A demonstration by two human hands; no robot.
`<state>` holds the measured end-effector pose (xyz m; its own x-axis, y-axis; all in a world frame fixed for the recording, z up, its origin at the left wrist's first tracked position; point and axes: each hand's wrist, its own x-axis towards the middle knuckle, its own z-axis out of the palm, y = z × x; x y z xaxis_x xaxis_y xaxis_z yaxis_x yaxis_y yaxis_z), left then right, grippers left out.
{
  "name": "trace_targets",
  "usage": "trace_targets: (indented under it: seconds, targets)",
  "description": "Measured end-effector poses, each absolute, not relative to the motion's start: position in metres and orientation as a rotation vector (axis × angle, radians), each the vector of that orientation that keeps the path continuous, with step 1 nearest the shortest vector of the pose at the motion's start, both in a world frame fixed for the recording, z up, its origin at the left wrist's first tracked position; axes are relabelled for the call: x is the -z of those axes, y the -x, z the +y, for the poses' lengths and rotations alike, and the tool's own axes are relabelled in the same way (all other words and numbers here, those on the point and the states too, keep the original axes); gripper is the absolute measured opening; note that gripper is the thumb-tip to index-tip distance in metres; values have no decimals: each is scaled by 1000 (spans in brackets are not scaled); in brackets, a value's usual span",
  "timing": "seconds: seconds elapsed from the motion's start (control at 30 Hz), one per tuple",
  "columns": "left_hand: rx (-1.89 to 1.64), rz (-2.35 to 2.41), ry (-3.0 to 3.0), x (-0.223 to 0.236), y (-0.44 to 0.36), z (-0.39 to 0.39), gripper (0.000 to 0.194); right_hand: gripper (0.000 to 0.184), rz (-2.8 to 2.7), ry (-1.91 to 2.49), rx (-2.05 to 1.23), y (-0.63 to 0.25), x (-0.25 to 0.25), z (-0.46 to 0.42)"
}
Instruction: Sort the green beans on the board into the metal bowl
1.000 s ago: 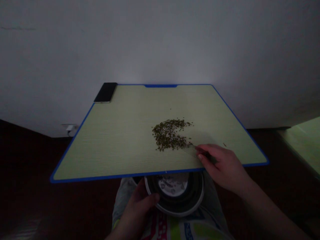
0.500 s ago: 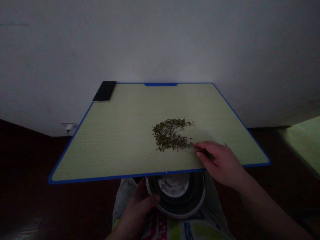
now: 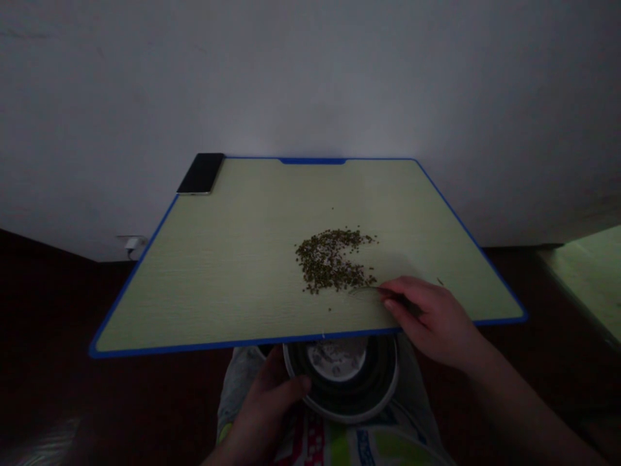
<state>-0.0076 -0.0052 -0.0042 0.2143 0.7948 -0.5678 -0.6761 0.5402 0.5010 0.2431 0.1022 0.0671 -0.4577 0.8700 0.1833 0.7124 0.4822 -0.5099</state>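
- The right hand rests at the near right of the board, pinching a thin pale implement between thumb and fingers. The grip is narrow, and the implement is too blurred to name.
- A second ago the implement's tip pointed at the lower right edge of the heap. Now it lies flatter and reaches further left, along the heap's lower edge.
- The heap of small dark green grains sits right of centre on the board, still in a loose crescent with a bite out of its right side.
- A stray grain lies just below the heap, and another lies well right of it, just beyond the right hand's knuckles.
- The green wood-grain board has a blue rim and stands out over the person's lap. It looks a touch higher in view than before.
- The left hand stays below the board's near edge, its fingers curled around the rim of the dark bowl.
- The bowl, white-rimmed and white in the middle, sits on the person's patterned shorts, with a few grains inside.
- A black phone lies at the board's far left corner.
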Motion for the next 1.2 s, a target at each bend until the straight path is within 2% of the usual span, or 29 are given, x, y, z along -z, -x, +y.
trace_targets:
  seconds: [0.5,1.2]
  targets:
    - [-1031,888,-111,-1,6,-3,74,20,-2372,1235,-602,-232,-70,105]
    - [-1044,848,-180,4,9,-5,64,19,-2503,984,-774,-206,-70,103]
